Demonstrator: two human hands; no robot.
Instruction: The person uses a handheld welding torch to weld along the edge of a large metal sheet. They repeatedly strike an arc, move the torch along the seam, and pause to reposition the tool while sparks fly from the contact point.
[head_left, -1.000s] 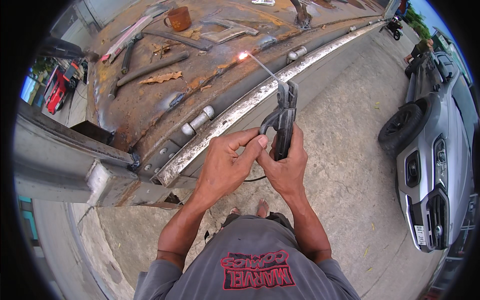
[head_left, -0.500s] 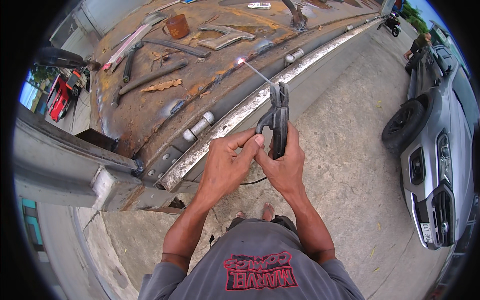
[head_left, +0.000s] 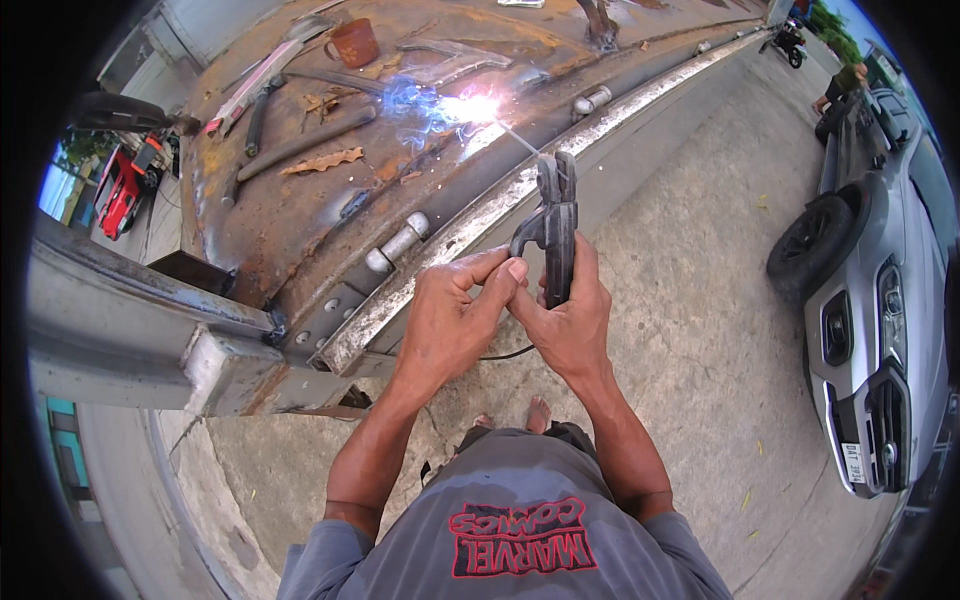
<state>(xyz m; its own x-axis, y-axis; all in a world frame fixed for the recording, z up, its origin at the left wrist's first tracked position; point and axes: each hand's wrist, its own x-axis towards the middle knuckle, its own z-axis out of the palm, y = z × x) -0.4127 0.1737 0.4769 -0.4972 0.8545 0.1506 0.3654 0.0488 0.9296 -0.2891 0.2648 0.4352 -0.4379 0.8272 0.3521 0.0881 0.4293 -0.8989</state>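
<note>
A black electrode holder (head_left: 558, 235) is gripped in both hands. My right hand (head_left: 565, 330) wraps its handle, and my left hand (head_left: 455, 325) pinches the curved lever on its left side, thumb and finger closed. From the holder's jaws a thin grey welding rod (head_left: 522, 138) runs up-left to a bright arc (head_left: 480, 108) on a seam of the rusty steel bed (head_left: 280, 220). Blue smoke spreads left of the glare, partly hiding that spot. A whitish metal rail (head_left: 440, 270) runs along the bed's near edge, beyond my hands.
On the bed are an orange mug (head_left: 353, 48), loose rods (head_left: 305, 138) and flat bars. A grey steel frame (head_left: 120, 330) stands at left, a red vehicle (head_left: 120, 190) beyond. A silver pickup (head_left: 860, 300) is at right, a person (head_left: 850, 80) beside it, and a motorcycle (head_left: 790, 50) farther off.
The small glow at the rod's tip has flared into a large bright arc with blue smoke. My hands and the holder have shifted slightly up and left in the picture.
</note>
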